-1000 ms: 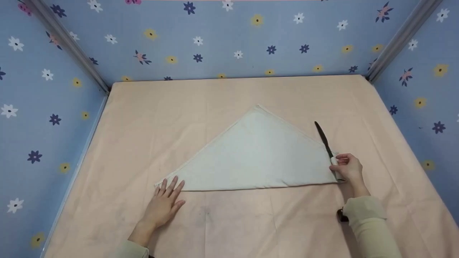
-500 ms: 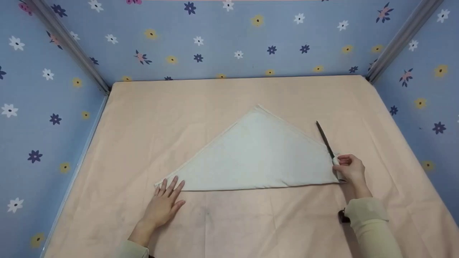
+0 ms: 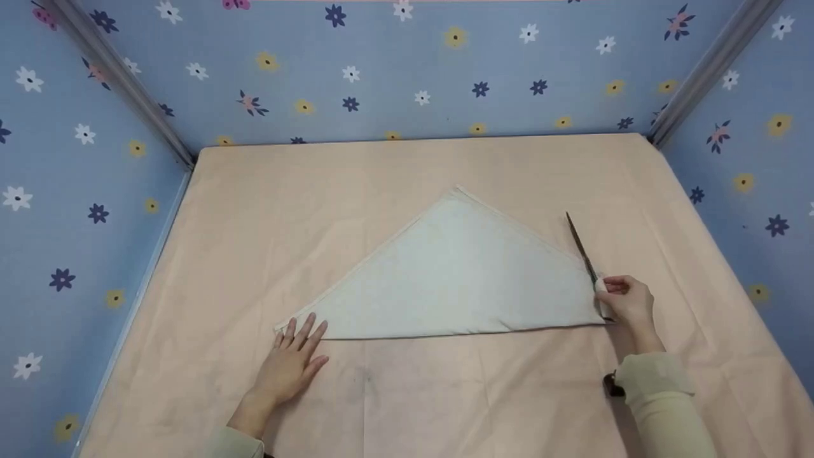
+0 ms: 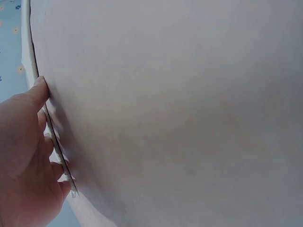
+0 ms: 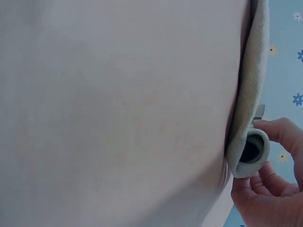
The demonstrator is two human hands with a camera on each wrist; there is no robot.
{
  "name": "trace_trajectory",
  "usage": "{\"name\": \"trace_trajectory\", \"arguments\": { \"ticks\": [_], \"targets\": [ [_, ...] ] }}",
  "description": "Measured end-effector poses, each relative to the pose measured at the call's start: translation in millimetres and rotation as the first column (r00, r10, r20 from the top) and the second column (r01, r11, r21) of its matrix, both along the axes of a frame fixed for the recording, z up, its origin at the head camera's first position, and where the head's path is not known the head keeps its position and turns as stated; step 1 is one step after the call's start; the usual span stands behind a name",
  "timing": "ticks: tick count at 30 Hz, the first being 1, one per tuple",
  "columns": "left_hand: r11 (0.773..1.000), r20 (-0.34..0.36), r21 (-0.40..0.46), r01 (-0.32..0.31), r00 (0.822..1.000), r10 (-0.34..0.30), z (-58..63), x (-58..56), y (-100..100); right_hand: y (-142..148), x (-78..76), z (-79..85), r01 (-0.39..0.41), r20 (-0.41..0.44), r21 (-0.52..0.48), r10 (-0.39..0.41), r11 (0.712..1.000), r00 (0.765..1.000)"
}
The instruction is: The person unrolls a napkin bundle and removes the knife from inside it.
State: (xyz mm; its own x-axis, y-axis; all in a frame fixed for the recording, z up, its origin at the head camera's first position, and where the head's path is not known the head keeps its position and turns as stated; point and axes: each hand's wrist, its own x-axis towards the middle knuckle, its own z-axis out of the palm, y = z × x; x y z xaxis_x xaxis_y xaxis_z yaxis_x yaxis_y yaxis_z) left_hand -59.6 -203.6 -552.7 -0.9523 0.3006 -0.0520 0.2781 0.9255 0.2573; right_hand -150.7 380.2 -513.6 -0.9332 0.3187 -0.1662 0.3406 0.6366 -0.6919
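Observation:
A pale green cloth (image 3: 445, 273) lies folded in a triangle, its long edge facing the person and its peak pointing away. My left hand (image 3: 286, 366) rests flat with spread fingers on the left corner; in the left wrist view its thumb lies by the cloth's edge (image 4: 59, 153). At the right corner, my right hand (image 3: 629, 305) pinches the cloth rolled round the lower part of a knife (image 3: 581, 248). The dark blade sticks out away from the person, beyond the cloth's slanted side. In the right wrist view the roll (image 5: 251, 169) shows a dark, hollow end.
A peach sheet (image 3: 394, 394) covers the table, with light creases. Blue flowered panels (image 3: 394, 70) enclose the back and both sides, joined by grey posts (image 3: 715, 73) at the back corners. A dark strap (image 3: 613, 385) shows at the right wrist.
My right hand has shifted slightly right, and the knife has turned about its length, so its blade now looks narrower. My left hand stays in place on the left corner.

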Motion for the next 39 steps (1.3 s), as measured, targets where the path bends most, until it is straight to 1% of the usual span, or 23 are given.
{"name": "trace_trajectory", "arguments": {
  "ticks": [5,13,19,22,27,32,35,39],
  "targets": [
    [1.000,0.002,0.006,0.006,1.000,-0.006,0.9,0.9,0,4,0.8,1.0,-0.008,-0.012,0.016,0.008,1.000,1.000],
    [1.000,-0.002,0.008,0.007,1.000,-0.007,-0.2,0.5,-1,6,-0.5,0.8,0.034,0.022,0.025,-0.035,0.999,0.999],
    [1.000,0.008,0.003,0.000,1.000,0.000,-1.7,0.1,-1,9,-0.7,1.1,0.057,0.060,-0.014,-0.057,0.998,0.997],
    [1.000,0.014,-0.001,-0.002,1.000,0.002,-1.6,0.1,0,11,0.2,2.0,0.081,0.081,-0.057,-0.076,0.995,0.994],
    [1.000,0.013,0.000,-0.004,1.000,0.004,-0.6,0.1,0,13,2.7,5.1,0.116,0.086,-0.116,-0.107,0.986,0.991],
    [1.000,-0.004,0.023,0.007,1.000,-0.007,0.2,1.2,0,15,4.4,5.5,0.137,0.088,-0.183,-0.123,0.973,0.988],
    [0.999,-0.012,0.041,0.015,1.000,-0.014,0.2,2.1,-1,16,5.1,4.0,0.141,0.080,-0.195,-0.127,0.971,0.989],
    [0.999,-0.013,0.041,0.013,1.000,-0.012,0.0,2.5,0,16,7.1,4.3,0.131,0.070,-0.156,-0.122,0.979,0.990]
  ]
}}
